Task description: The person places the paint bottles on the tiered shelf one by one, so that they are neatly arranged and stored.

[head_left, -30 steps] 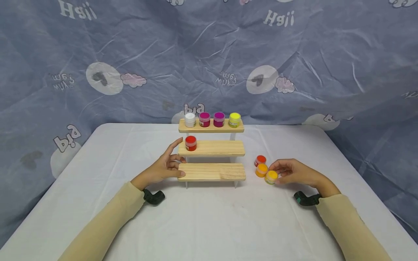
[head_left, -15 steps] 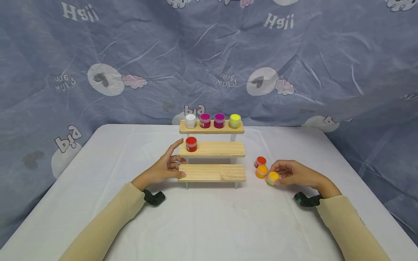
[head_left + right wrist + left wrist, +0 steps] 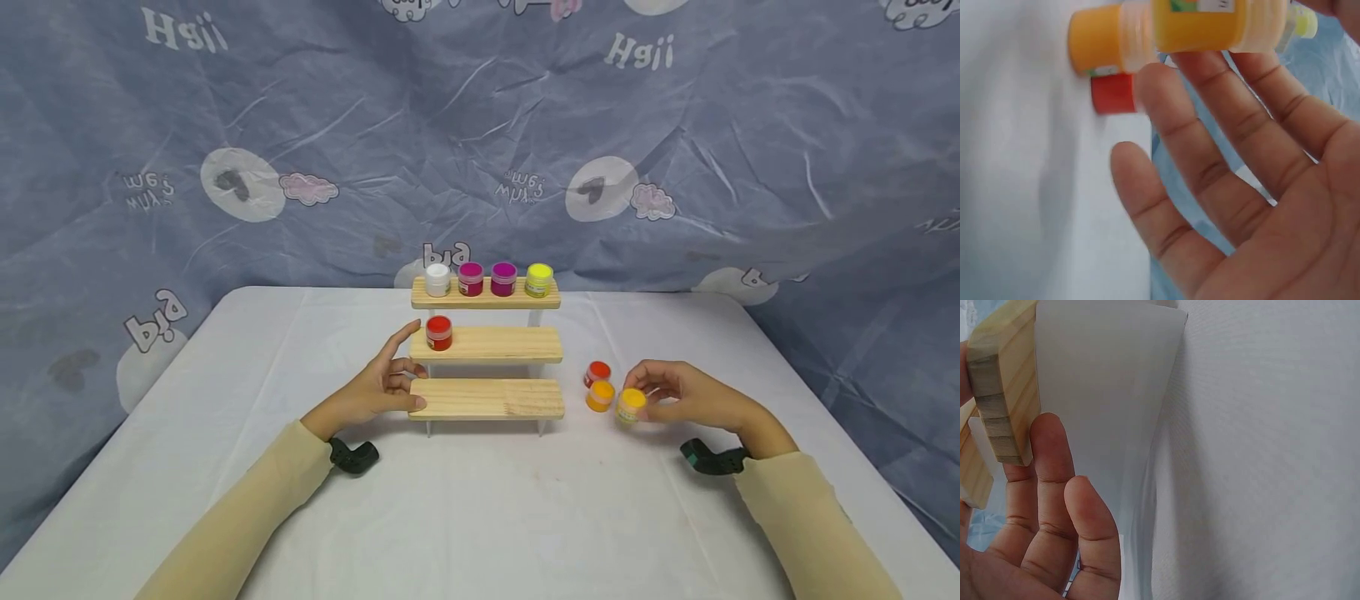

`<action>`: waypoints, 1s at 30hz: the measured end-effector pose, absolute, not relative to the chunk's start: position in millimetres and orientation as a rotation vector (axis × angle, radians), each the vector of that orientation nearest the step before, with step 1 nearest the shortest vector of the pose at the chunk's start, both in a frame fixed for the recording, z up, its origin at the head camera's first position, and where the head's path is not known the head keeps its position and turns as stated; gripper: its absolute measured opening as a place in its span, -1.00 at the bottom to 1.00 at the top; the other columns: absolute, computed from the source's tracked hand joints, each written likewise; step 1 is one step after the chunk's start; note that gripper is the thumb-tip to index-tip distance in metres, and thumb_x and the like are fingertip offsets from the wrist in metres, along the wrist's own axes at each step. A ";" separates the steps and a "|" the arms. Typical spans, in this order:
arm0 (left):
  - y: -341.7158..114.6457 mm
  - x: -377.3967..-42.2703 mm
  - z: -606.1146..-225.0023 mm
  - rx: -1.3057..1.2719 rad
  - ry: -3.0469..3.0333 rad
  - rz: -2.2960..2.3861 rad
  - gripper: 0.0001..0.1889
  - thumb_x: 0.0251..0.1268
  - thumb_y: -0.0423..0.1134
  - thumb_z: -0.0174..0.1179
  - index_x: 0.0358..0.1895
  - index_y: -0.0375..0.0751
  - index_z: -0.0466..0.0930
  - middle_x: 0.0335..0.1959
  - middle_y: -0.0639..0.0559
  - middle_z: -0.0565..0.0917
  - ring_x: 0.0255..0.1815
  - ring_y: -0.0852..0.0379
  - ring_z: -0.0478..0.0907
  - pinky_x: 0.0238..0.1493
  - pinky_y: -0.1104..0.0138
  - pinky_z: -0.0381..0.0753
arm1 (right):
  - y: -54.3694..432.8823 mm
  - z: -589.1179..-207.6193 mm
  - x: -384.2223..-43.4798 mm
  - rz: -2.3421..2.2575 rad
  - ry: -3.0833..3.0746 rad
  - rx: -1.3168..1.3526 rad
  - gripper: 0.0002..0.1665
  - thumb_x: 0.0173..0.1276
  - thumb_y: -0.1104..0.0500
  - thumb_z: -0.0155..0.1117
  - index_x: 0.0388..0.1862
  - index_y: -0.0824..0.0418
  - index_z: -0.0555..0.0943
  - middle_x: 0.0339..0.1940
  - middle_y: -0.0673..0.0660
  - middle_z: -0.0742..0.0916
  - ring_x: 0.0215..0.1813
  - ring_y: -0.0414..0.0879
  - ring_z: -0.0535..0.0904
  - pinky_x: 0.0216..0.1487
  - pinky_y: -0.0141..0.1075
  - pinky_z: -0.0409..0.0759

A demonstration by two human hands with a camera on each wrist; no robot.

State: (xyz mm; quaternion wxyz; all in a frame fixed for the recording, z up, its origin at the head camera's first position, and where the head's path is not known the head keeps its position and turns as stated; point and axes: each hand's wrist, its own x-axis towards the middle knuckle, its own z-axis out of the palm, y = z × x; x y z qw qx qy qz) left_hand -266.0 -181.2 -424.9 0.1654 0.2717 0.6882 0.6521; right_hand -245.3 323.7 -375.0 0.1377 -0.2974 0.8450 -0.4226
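My left hand (image 3: 375, 386) holds the left end of a three-step wooden display stand (image 3: 487, 398), thumb on the lowest board and fingers under and behind it. In the left wrist view the fingers lie against the board end (image 3: 1010, 406). My right hand (image 3: 686, 396) pinches a small yellow paint jar (image 3: 631, 406) between thumb and fingers, slightly above the cloth. An orange paint jar (image 3: 600, 397) and an orange-red paint jar (image 3: 597, 374) stand just left of it. One red paint jar (image 3: 438, 333) sits at the left of the middle step.
Along the top step stand a white jar (image 3: 437, 281), a magenta jar (image 3: 470, 280), a purple jar (image 3: 503, 280) and a bright yellow jar (image 3: 538, 281). White cloth covers the table (image 3: 480, 517). A blue-grey printed curtain (image 3: 450, 125) hangs behind.
My right hand has lifted the yellow paint jar a little and moved it right, away from the orange jar. The left hand stays on the stand.
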 end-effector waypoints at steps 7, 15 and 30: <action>-181.3 -265.2 -423.9 0.761 1.955 1.860 0.28 0.28 -0.54 0.45 0.82 0.05 -0.34 0.10 -0.18 0.56 -0.26 0.15 0.56 -0.20 0.39 0.64 | 309.7 -364.4 -237.2 -1.262 2.536 -0.922 -0.69 0.39 0.40 0.52 0.07 0.31 0.69 0.01 0.01 0.76 0.01 -0.15 0.71 0.13 -0.36 0.66; -181.5 -265.8 -424.6 0.757 1.958 1.857 0.28 0.27 -0.56 0.44 0.82 0.08 -0.32 0.09 -0.17 0.56 -0.26 0.15 0.56 -0.21 0.39 0.63 | 287.5 -352.3 -226.5 -1.290 2.663 -0.985 -0.65 0.36 0.41 0.54 0.10 0.27 0.72 0.00 -0.01 0.78 0.00 -0.17 0.69 0.14 -0.44 0.61; -182.3 -264.8 -423.8 0.760 1.989 1.837 0.26 0.29 -0.57 0.42 0.82 0.06 -0.33 0.11 -0.22 0.56 -0.26 0.14 0.55 -0.20 0.39 0.61 | 252.0 -350.9 -234.1 -1.434 2.726 -1.092 -0.62 0.31 0.49 0.52 0.08 0.32 0.73 -0.06 0.03 0.78 -0.08 -0.15 0.68 0.11 -0.46 0.62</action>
